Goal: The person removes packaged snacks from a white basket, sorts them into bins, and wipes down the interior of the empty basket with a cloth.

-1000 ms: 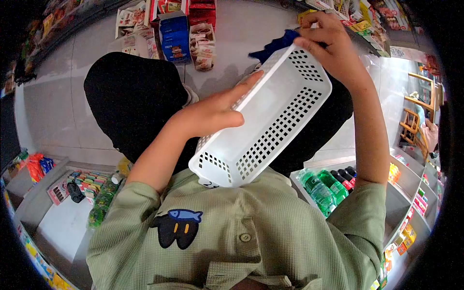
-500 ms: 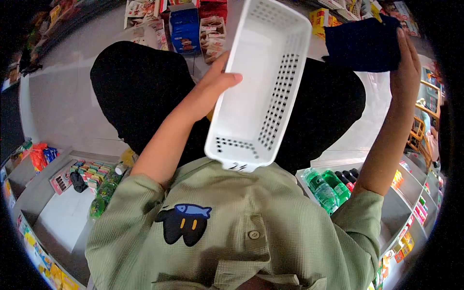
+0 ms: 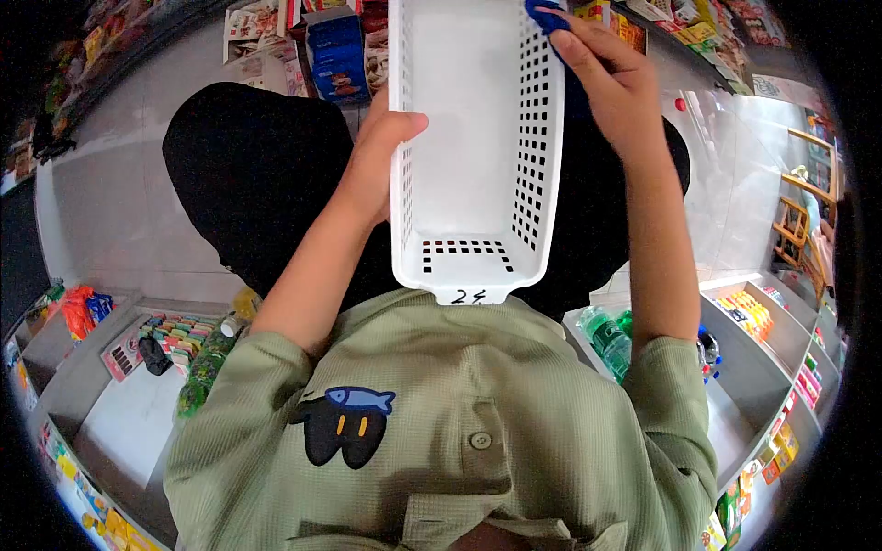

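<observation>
A long white plastic basket (image 3: 464, 138) with square holes in its walls is held up in front of my lap, its inside facing me. The near end bears a tab marked in black. My left hand (image 3: 375, 151) grips the left wall, thumb inside and fingers hidden behind. At the upper right rim, my right hand (image 3: 616, 78) pinches a dark blue cloth (image 3: 548, 18) against the basket's edge. Part of the cloth hangs behind the right wall, and the basket's far end is cut off by the top of the view.
Blue packets in a box (image 3: 336, 57) and other packaged goods stand on the floor ahead. Green bottles (image 3: 606, 340) lie in a bin at my right; shelf compartments (image 3: 129, 413) with goods are at my left. Wooden stools (image 3: 792, 225) stand far right.
My right hand has brought the blue cloth leftward from the far right onto the basket's rim. The basket has turned more upright in view and shifted slightly up and left.
</observation>
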Action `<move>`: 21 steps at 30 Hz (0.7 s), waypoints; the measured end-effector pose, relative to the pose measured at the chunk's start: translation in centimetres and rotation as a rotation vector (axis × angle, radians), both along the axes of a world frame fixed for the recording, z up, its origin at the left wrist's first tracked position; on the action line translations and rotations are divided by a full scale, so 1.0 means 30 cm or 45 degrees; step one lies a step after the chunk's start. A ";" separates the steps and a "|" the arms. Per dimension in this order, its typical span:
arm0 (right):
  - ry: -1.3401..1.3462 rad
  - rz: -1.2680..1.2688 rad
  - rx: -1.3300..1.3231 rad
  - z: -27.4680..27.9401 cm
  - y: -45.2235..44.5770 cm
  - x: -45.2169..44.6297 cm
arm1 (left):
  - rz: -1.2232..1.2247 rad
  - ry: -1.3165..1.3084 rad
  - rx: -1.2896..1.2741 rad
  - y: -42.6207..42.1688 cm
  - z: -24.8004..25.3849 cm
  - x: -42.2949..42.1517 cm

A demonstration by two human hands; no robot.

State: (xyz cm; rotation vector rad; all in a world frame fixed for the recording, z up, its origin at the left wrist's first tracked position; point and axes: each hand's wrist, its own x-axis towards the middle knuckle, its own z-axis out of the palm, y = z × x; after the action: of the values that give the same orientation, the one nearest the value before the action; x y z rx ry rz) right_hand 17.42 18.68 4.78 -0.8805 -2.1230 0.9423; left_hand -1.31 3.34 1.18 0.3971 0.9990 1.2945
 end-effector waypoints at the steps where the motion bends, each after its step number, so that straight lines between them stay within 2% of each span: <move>1: 0.022 0.000 -0.029 -0.011 -0.011 -0.012 | 0.002 -0.002 -0.002 -0.002 -0.007 -0.001; 6: -0.061 0.139 -0.136 0.023 -0.099 0.014 | 0.133 0.094 0.254 -0.002 0.005 -0.009; 7: -0.031 0.171 -0.277 0.010 -0.134 0.007 | 0.136 0.089 0.252 -0.002 0.006 -0.023; 10: 0.010 0.281 -0.388 0.007 -0.225 0.014 | 0.514 -0.050 0.081 0.013 0.035 -0.050; 11: 0.032 0.308 -0.429 -0.001 -0.250 0.019 | 0.518 -0.051 0.079 0.017 0.043 -0.061; 17: 0.073 0.311 -0.434 -0.025 -0.366 0.063 | 0.701 0.043 0.159 0.038 0.068 -0.113; 19: 0.185 0.172 -0.424 -0.028 -0.395 0.053 | 0.699 0.050 0.172 0.045 0.058 -0.115; 21: 0.196 0.165 -0.315 -0.037 -0.396 0.050 | 0.720 0.018 0.171 0.056 0.060 -0.107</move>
State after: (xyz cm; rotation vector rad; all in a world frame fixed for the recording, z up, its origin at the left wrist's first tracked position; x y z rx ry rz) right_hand 18.93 6.82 3.66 -0.7671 -1.9782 1.3182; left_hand -4.53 5.01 2.99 0.2289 1.0807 1.8758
